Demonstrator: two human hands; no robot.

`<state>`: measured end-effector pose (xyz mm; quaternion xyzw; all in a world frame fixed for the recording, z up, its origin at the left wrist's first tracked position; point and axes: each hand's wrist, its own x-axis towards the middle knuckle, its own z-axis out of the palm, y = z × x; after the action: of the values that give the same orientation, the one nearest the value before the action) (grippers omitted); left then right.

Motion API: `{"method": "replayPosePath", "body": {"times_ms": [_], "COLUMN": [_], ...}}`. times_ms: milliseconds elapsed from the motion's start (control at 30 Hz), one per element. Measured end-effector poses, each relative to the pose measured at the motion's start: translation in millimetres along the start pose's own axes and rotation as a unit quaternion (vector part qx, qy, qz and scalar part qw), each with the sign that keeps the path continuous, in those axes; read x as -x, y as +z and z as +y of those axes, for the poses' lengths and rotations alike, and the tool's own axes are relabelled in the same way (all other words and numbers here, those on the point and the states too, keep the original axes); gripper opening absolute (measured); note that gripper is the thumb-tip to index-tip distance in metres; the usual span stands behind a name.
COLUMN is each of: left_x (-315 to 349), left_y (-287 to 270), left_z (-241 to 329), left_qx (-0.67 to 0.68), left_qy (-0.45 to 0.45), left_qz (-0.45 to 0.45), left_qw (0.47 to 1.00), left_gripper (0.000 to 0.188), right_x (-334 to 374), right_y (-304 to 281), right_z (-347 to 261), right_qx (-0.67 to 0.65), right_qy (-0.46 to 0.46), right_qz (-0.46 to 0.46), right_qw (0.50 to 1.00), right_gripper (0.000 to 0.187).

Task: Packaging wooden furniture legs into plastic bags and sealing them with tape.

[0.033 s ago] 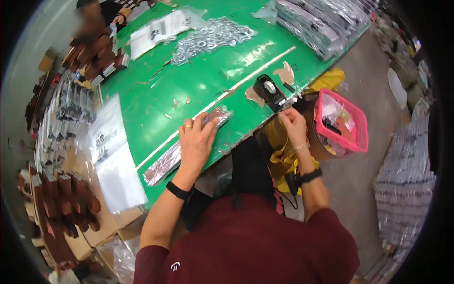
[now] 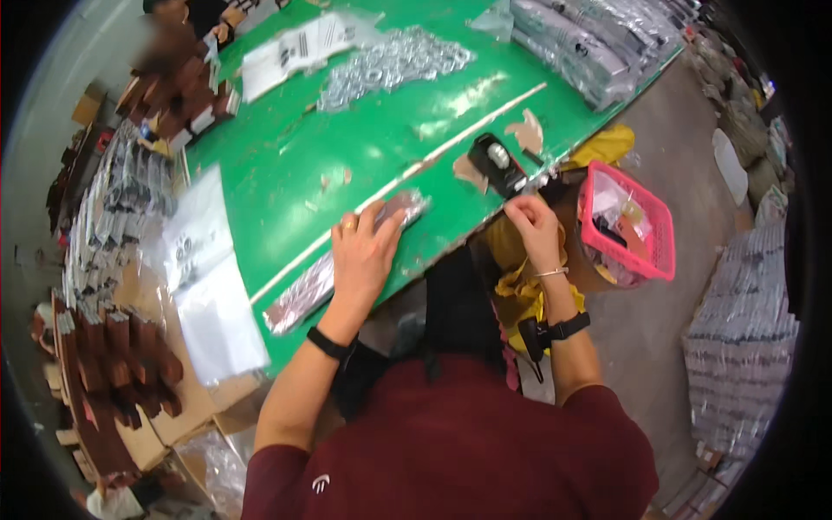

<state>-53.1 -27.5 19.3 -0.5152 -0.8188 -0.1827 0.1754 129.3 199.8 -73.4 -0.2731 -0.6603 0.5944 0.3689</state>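
My left hand [image 2: 362,251] rests over a long brown bar wrapped in clear plastic [image 2: 299,299], its fingers bent over the upper part. The bar lies slantwise on the green tabletop [image 2: 286,173] near the front edge. At that edge, my right hand [image 2: 536,230] has thumb and fingers pinched together. Whatever they hold is too small to make out. Just beyond the fingertips sits a black tape dispenser [image 2: 497,165] with a pale roll. Torn tan paper pieces [image 2: 526,132] lie beside it.
A pink basket [image 2: 672,234] of scraps stands right of my right hand. Metal rings [image 2: 394,69] are heaped farther back, near wrapped bundles [image 2: 589,52]. White plastic bags [image 2: 212,277] lie at left by stacked brown parts [image 2: 121,364]. Another person's hand [image 2: 230,22] shows far left.
My right hand has shifted slightly left, with a small turn of the wrist. The left hand stays on the wrapped bar.
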Motion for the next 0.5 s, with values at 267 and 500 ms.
{"method": "replayPosePath", "body": {"times_ms": [267, 500], "left_x": [24.4, 28.4], "left_y": [10.1, 6.0], "left_z": [14.8, 20.6], "left_qx": [-0.08, -0.104], "left_qy": [0.047, 0.045], "left_qz": [0.036, 0.031], "left_qw": [0.995, 0.993], "left_gripper": [0.039, 0.041], "right_x": [10.2, 10.7], "right_y": [116.7, 128.9], "right_z": [-68.8, -73.0], "right_qx": [-0.03, 0.157], "right_qy": [0.047, 0.025], "right_qz": [-0.163, -0.104], "right_qw": [0.985, 0.982], "right_gripper": [0.011, 0.019]}}
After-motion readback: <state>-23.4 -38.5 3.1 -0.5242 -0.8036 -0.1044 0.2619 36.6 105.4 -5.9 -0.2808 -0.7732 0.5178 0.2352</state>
